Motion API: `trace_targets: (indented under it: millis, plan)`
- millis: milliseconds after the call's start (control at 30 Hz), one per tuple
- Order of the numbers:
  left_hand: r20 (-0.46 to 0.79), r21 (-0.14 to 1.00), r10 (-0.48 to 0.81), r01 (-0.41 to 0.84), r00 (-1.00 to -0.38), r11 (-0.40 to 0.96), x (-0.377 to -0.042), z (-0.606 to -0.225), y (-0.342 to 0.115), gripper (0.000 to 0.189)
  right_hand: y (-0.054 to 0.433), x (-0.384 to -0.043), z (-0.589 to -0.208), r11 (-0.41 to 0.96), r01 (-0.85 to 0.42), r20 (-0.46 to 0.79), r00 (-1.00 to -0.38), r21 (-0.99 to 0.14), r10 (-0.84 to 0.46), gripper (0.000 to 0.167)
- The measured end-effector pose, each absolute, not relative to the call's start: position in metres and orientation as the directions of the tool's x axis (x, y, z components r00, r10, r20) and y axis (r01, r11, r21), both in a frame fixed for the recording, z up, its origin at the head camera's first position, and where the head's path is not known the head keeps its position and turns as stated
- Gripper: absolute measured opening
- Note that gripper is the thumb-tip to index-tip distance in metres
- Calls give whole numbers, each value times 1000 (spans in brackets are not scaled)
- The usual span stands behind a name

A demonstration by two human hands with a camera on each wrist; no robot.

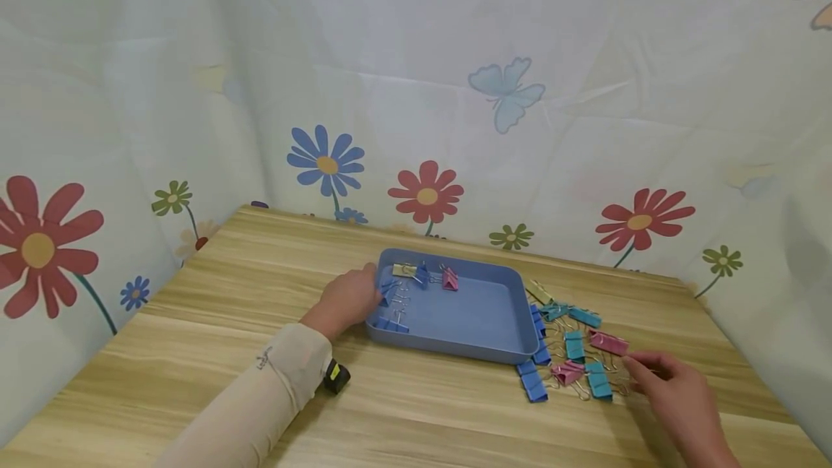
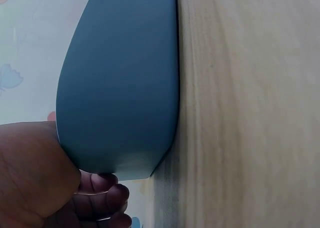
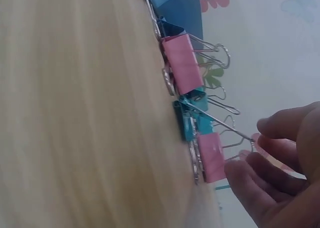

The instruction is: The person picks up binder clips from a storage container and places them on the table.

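My left hand [image 1: 347,298] grips the left end of a blue tray [image 1: 448,347], its fingers [image 2: 102,200] curled at the end wall in the left wrist view. Inside the tray, toward the left, lie several binder clips, among them a pink binder clip [image 1: 450,279] and a yellow one [image 1: 404,270]. On the table right of the tray, my right hand [image 1: 676,388] is at the edge of a group of clips. Its thumb and fingers are parted around the wire handle of a teal binder clip [image 1: 598,380]. A pink binder clip [image 3: 211,157] sits close by its fingertips.
More blue, teal, pink and yellow binder clips are bunched against the tray's right wall, including a blue clip [image 1: 533,381] near its front corner. A flowered cloth [image 1: 533,186] hangs behind the wooden table [image 1: 416,410]. A small black object [image 1: 336,376] shows by the left cuff.
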State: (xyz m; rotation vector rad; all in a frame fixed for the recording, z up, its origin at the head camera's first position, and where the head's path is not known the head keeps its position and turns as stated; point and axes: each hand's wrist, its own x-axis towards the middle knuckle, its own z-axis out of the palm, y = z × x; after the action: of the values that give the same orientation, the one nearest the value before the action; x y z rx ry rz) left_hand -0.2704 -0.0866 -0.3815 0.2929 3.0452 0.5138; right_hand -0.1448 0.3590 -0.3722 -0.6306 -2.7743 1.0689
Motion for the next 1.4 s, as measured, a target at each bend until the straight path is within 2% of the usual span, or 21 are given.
trace_targets:
  millis: [167, 467, 1000, 1400]
  plan:
    - [2, 305, 196, 187, -981, 934, -270, -380, -86, 46, 359, -142, -367, 733, 334, 64, -888, -592, 456, 53]
    - [19, 304, 189, 185, -982, 934, -271, -382, -87, 40, 347, -142, -358, 720, 313, 120, -869, -619, 481, 45]
    - [49, 263, 160, 167, -986, 950, -270, -383, -86, 37, 299, -149, -335, 680, 87, 154, -946, -728, 285, 41]
    - [49, 253, 159, 167, -986, 953, -270, -383, -86, 39, 264, -162, -330, 633, -20, 191, -960, -774, 204, 38]
